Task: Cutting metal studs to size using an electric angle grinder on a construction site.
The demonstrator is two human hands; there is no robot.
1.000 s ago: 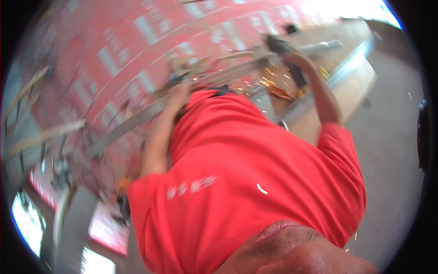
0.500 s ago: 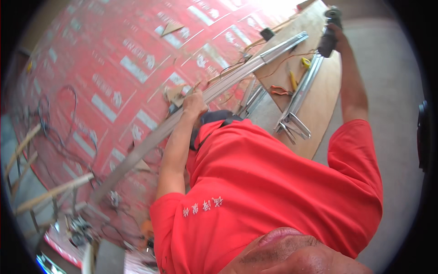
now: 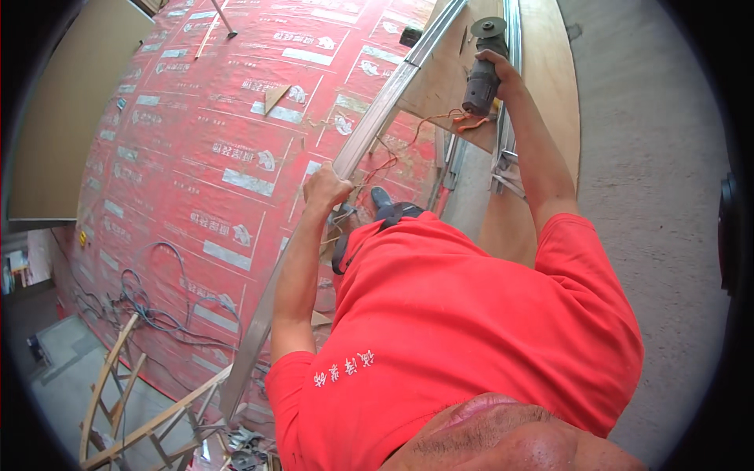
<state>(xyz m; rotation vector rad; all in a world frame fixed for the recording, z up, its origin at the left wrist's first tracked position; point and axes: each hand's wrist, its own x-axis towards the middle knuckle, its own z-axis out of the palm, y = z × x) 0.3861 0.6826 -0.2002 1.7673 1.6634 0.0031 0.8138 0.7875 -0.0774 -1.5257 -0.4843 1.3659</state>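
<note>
At the upper right of the frame, the right hand [image 3: 504, 74] is wrapped around the body of a dark angle grinder [image 3: 480, 88], its round disc [image 3: 488, 28] toward the top edge, with a pale plywood board [image 3: 554, 74] just beside it. Near the centre, the left hand [image 3: 326, 187] is clamped on a long metal profile [image 3: 377, 118], which slants from top centre to lower left across red printed sheeting [image 3: 188, 169]. A wooden frame [image 3: 157, 419] sits at lower left.

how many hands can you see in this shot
2: the left hand grips the long metal profile, left of centre, and the right hand holds the angle grinder at upper right. None looks hidden.
</note>
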